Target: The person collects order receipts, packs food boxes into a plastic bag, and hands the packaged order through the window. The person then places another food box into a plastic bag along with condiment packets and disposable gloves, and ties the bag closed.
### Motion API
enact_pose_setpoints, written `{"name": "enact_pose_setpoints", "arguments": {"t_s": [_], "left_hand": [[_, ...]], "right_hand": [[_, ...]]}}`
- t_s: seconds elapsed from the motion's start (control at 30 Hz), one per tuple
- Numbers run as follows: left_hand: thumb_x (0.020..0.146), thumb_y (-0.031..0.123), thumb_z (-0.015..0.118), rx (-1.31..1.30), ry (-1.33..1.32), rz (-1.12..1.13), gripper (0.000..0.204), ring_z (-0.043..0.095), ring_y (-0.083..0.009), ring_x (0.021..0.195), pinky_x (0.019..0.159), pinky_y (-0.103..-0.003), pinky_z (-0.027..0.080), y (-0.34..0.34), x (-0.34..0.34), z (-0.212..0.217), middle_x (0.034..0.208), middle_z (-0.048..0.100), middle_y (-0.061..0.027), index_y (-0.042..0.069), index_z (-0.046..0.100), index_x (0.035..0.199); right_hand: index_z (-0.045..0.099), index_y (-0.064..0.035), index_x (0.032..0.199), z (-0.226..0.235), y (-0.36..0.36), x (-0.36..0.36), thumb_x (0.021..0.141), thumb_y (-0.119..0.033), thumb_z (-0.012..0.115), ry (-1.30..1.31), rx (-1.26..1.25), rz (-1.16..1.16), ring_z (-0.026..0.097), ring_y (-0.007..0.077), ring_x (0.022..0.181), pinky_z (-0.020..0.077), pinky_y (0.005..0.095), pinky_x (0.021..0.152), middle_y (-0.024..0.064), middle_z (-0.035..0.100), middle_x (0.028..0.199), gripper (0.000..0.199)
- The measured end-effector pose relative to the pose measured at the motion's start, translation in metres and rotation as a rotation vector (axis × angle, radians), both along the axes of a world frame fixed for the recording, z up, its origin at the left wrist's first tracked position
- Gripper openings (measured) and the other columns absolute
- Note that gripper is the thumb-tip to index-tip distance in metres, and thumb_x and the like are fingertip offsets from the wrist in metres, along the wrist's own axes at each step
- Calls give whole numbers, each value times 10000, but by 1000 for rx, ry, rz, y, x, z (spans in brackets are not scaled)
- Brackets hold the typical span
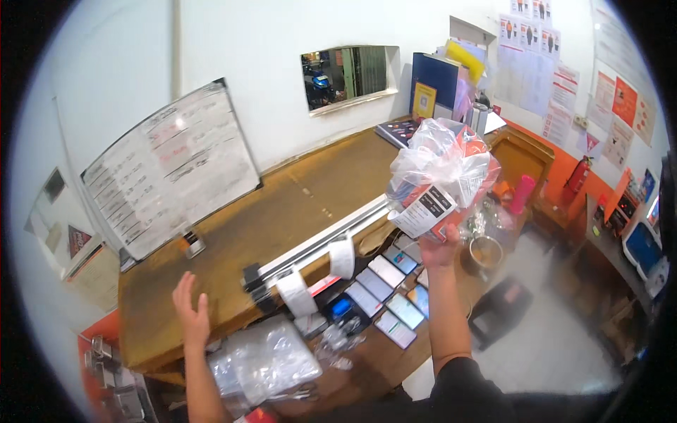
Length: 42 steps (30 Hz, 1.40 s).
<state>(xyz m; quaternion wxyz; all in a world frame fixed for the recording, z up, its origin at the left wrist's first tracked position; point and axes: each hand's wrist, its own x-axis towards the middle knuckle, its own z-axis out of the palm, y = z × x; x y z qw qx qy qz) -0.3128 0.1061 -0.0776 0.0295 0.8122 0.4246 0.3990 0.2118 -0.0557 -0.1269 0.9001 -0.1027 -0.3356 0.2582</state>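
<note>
My right hand (440,247) is raised and closed under a knotted clear plastic bag (430,169) that holds red and orange items I cannot make out. A white printed label (425,210) hangs on the bag's near side, just above my fingers. To the left, my left hand (190,307) is held up with fingers apart and nothing in it, near the front edge of the wooden counter (211,282). Several phones (386,270) lie on the lower shelf between my hands. Strips of white paper (296,290) curl down beside them.
A stack of clear plastic bags (264,356) lies by my left forearm. A long metal-edged strip (331,243) runs along the counter. Binders (437,81) stand at the back right, a whiteboard (173,166) leans against the wall. A pink cup (522,194) and a dark jerrycan (501,310) are at right.
</note>
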Motion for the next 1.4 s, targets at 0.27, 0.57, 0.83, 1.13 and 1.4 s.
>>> {"name": "enact_pose_setpoints", "arguments": {"t_s": [0.27,0.57,0.83,1.13,1.4], "left_hand": [[993,285,491,-143,248,524,521,269,-349,1400,1155,-450,211,30,25,-27,1515,344,-175,14,404,1429],[966,461,520,-250,-11,1436,590,529,-353,1193,1007,-463,414,32,-27,-62,1320,567,-128,35,472,1371],[966,467,517,-282,-550,1368,582,540,-347,1176,990,-459,426,13,21,-89,1310,575,-122,41,482,1360],[965,475,513,-288,-965,1200,574,552,-340,1158,971,-454,438,-4,60,-102,1297,583,-116,48,492,1348],[965,481,510,-286,-1218,1082,566,562,-335,1141,955,-449,450,-22,53,-117,1286,590,-110,54,502,1337]], "right_hand": [[346,-63,1441,-20,107,208,783,-344,693,7,-66,-133,506,248,1258,377,432,1087,93,517,1369,795],[69,-79,1526,37,152,266,598,-366,832,-90,-242,-169,372,303,1349,319,440,1122,144,318,1452,1235],[124,58,1475,23,149,289,590,-425,874,-783,-393,-126,383,396,1282,294,461,1101,266,327,1376,1257],[419,-2,1381,57,144,301,736,-308,789,-779,-400,-101,525,390,1115,420,487,955,257,510,1240,804],[256,-7,1477,46,145,290,714,-398,807,-806,-437,21,372,455,1269,286,537,1076,283,359,1389,1019]]}}
